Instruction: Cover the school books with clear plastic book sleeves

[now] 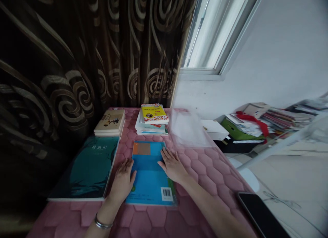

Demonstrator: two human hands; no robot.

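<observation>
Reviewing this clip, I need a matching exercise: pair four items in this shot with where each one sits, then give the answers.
Items:
1. Teal book
2. Black smartphone
3. Yellow-covered book
4. Blue book

Places:
A. Touched by the left hand and right hand
B. Top of a stack at the far end of the pink quilted mat
C. Flat, left of the left hand
D. Lower right, beside the mat's edge

Pairs: 1-C, 2-D, 3-B, 4-A

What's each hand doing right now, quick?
Left hand: open, resting flat on the blue book, holding nothing.
Right hand: open, resting flat on the same book, holding nothing.
</observation>
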